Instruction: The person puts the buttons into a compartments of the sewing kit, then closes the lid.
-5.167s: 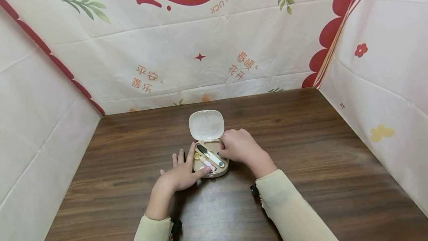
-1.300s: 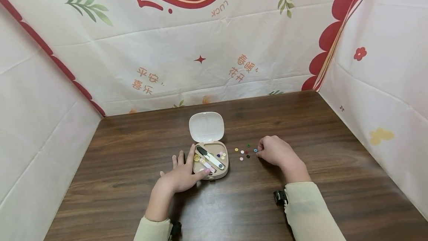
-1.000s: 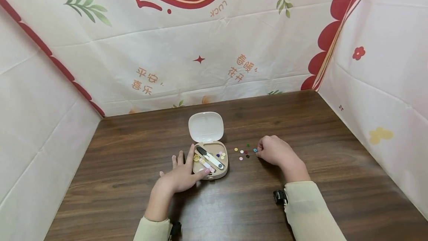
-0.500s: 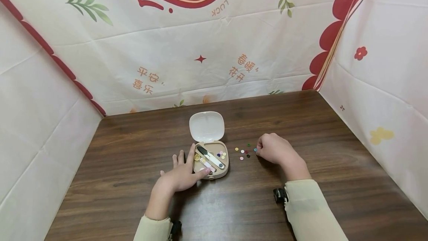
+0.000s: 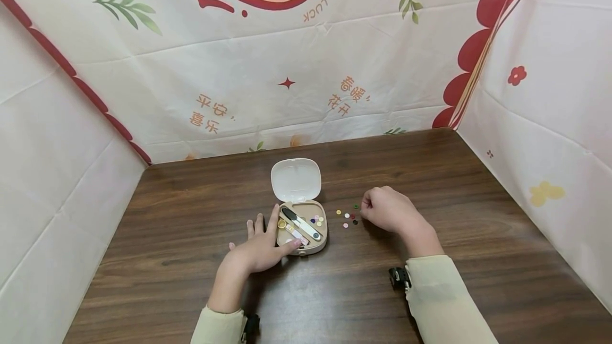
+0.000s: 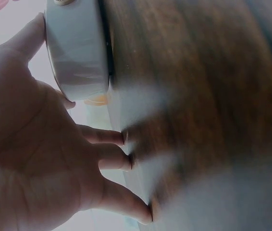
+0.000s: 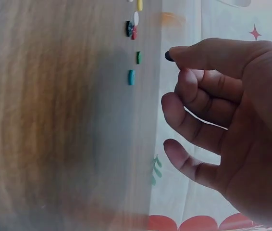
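Observation:
A beige sewing kit case (image 5: 306,251) stands on the table with its white lid (image 5: 296,179) raised. My left hand (image 5: 257,251) is spread beside it, thumb over the front rim and index finger along the left side; the fingers are straight. Inside lie black-and-white thread snips (image 5: 301,224), a pale strip with a gold ring (image 5: 292,231) and several small buttons (image 5: 319,224). To the right, my right hand (image 5: 388,209) is above the table, pinching a small dark button (image 7: 168,56) at its fingertips. A blue button (image 7: 131,77) on the table is hidden behind the hand in the head view.
Several loose buttons lie on the wooden table (image 5: 191,280) between case and right hand, among them yellow (image 5: 338,212), pink (image 5: 346,225), green (image 5: 356,206) and black (image 5: 355,222). A printed white cloth (image 5: 258,84) encloses the back and sides.
My right hand went from the case to the table on the right, where loose buttons now lie. Within the last half second it shifted slightly left. My left hand stays put.

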`<action>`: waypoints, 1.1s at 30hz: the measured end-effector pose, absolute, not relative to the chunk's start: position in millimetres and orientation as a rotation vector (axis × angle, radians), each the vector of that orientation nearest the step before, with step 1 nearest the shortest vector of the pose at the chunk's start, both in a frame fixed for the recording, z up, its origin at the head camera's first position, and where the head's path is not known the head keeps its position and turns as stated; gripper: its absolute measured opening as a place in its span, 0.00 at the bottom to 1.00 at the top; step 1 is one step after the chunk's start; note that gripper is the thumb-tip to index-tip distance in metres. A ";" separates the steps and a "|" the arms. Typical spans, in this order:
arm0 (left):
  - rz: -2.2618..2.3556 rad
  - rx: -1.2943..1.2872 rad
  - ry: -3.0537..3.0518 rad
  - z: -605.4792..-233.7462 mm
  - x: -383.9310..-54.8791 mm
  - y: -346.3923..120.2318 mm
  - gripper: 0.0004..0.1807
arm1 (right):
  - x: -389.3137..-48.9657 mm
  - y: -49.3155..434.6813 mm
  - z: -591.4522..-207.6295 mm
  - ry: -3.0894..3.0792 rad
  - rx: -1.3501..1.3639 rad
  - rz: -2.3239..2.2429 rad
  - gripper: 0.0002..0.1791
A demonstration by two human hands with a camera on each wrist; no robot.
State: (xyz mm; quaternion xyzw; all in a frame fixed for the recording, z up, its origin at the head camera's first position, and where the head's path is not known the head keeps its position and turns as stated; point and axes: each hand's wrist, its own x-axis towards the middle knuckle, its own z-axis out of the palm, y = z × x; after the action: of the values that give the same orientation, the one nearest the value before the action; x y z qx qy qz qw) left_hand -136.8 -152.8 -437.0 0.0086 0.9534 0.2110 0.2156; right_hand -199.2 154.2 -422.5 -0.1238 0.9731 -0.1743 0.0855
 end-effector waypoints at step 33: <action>0.574 0.026 2.639 -440.0 -137.5 -156.0 0.57 | -196.8 70.4 -413.1 3.019 -0.764 -0.405 0.11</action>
State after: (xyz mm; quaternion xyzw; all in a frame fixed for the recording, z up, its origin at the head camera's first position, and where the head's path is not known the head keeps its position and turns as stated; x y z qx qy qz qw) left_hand -137.5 -156.0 -440.0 0.0093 0.9535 0.2072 0.2188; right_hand -196.8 70.4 -413.1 -0.2433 0.9613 -0.1291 0.0008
